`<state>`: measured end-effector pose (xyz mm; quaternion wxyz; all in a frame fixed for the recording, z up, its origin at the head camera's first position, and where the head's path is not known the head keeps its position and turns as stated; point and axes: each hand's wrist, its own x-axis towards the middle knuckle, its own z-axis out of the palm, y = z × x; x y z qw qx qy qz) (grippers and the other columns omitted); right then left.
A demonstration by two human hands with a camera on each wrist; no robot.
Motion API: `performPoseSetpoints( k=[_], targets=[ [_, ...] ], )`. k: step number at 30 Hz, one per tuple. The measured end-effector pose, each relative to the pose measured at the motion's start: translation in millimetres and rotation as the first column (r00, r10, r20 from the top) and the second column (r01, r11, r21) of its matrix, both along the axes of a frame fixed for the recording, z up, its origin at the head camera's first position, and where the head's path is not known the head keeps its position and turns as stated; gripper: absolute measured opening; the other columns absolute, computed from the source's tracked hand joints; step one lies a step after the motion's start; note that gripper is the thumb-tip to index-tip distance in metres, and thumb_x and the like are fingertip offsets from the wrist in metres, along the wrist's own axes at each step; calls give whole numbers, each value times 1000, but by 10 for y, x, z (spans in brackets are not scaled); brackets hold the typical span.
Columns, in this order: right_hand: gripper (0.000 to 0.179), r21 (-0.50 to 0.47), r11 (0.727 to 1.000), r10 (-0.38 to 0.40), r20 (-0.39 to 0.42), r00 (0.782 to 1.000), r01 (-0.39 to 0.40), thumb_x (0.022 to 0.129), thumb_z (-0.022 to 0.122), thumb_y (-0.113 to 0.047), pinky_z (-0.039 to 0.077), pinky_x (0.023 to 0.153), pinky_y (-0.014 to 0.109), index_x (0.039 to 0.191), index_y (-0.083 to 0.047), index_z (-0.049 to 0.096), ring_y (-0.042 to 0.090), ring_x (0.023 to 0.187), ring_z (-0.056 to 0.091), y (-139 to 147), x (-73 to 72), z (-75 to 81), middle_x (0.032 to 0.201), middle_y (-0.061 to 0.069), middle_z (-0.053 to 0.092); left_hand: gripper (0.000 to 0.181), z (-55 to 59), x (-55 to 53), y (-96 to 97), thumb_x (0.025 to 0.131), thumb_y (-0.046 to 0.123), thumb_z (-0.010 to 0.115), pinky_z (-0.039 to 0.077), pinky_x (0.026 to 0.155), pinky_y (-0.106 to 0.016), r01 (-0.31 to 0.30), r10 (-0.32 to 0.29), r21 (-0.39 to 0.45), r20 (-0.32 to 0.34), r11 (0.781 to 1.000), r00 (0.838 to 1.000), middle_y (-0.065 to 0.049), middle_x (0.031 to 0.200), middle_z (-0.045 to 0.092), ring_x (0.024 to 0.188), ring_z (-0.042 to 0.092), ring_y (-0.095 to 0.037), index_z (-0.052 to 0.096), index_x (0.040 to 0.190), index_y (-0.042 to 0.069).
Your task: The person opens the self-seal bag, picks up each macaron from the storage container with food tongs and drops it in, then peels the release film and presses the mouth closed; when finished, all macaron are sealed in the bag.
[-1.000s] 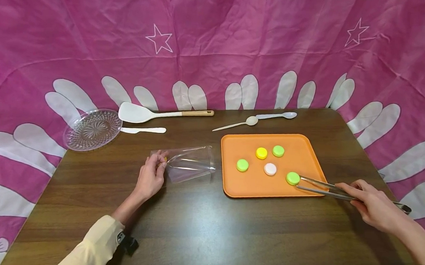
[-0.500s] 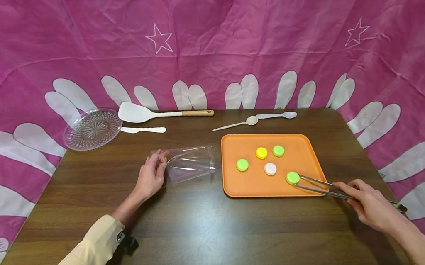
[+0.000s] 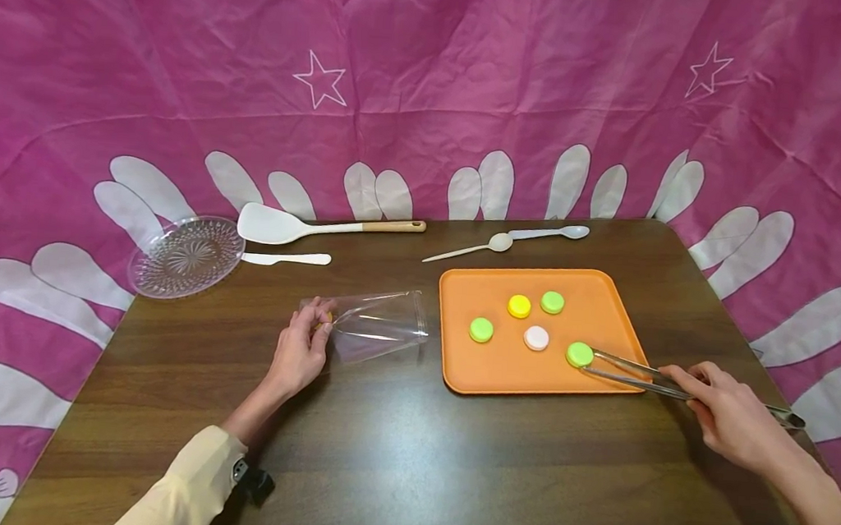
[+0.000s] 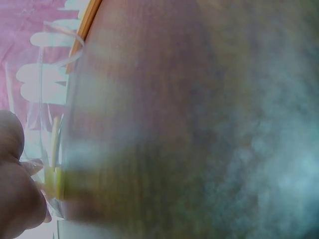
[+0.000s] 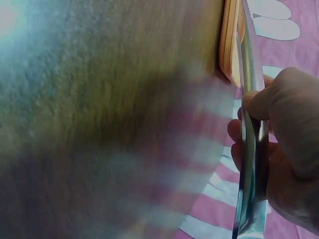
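My left hand (image 3: pixel 301 347) pinches the closed end of a clear plastic bag (image 3: pixel 382 325) lying on the table. A small yellow piece (image 4: pixel 55 182) shows inside the bag by the fingertips in the left wrist view. With my right hand (image 3: pixel 731 411) I grip metal tongs (image 3: pixel 626 381), seen along their length in the right wrist view. Their tips are at either side of a green macaron (image 3: pixel 580 355) on the orange tray (image 3: pixel 500 376). Also on the tray lie a yellow macaron (image 3: pixel 518 306), a pale pink one and two more green ones.
A clear patterned plate (image 3: pixel 187 256) stands at the left edge. A white spatula (image 3: pixel 273 224) and a white knife (image 3: pixel 287 259) lie beside it. Behind the tray are a cream spoon (image 3: pixel 499 242) and a white spoon (image 3: pixel 574 232). Pink curtain (image 3: pixel 421 65) hangs behind the table.
My right hand has moved slightly left with the tongs, and their near tip has come closer to the green macaron. My left hand and the bag have stayed in place.
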<state>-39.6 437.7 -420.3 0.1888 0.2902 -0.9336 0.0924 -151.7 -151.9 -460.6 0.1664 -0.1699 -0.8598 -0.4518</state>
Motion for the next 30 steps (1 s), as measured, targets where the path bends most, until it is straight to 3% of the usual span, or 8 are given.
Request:
performPoseSetpoints(
  k=[9,16,23,30],
  targets=[
    [73,-44,999,-11,-9,1000,10,55,72,19,37,46,27,123,-5,60,9,60,44,-89,-24,-16,92,9,54,16,-4,9,-4,91,-15,54,17,110,-70,8,-8,10,5,1000,1000,-27,129,61,134,44,-45,51,90,1],
    [70,-43,999,5,-23,1000,-6,57,74,18,42,50,33,123,0,61,14,64,49,-207,-90,-34,93,10,56,15,-14,15,-2,92,-14,54,17,110,-70,11,-11,17,5,1000,1000,-27,128,61,134,43,-46,50,90,1],
    [74,-81,996,43,-19,999,-44,59,72,23,39,49,25,129,2,61,8,63,44,-320,-166,10,95,10,55,15,-10,21,0,93,-12,54,18,111,-68,3,-3,2,18,1000,1000,-28,128,60,134,44,-45,49,91,2],
    [70,-53,998,41,-5,999,-42,61,73,21,45,52,34,128,3,62,15,67,51,-461,-230,69,98,13,56,14,-6,28,-11,93,-12,55,17,112,-67,-2,2,1,31,1000,1000,-28,128,60,135,44,-44,50,91,1]
  ],
)
